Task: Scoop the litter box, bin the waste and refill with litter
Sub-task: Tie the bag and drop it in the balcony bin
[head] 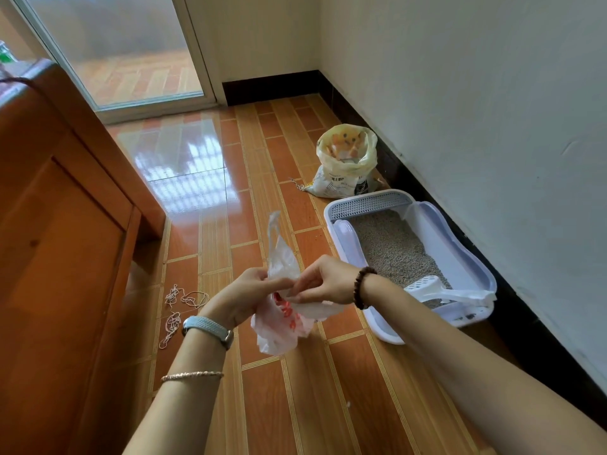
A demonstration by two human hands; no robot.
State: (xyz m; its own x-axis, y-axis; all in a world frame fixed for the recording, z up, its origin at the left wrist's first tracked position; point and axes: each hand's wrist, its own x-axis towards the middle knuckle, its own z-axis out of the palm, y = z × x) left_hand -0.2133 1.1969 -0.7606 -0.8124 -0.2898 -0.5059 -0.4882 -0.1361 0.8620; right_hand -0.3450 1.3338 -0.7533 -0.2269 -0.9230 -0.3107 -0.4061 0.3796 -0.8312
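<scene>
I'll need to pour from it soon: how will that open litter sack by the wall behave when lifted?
The litter sack looks soft-sided and slumped, so probably floppy and heavy. Its top gapes open, so tipping it could spill litter.

I am reading the plastic bag (pixel 282 323) as translucent white, carrying red print. The litter box (pixel 460 254) is showing pale lavender walls, with a grey slotted grille (pixel 369 203) at its far end. The litter (pixel 391 247) is presenting as speckled grey. The scoop (pixel 427 285) is registering white. The litter sack (pixel 348 165) is showing a white body with dark lettering and a yellow top bearing an orange hamster picture. The floor (pixel 345 405) is displaying glossy orange-brown tiles alternating with tan bands of fine pale stripes. The cabinet (pixel 59 257) is showing orange-brown wood grain. The wall (pixel 492 93) is appearing off-white, the skirting (pixel 269 87) black. I am noting a dark brown bead bracelet (pixel 361 287), a pale blue-grey textured watch band (pixel 207 326) and a thin gold bangle (pixel 192 376).
</scene>
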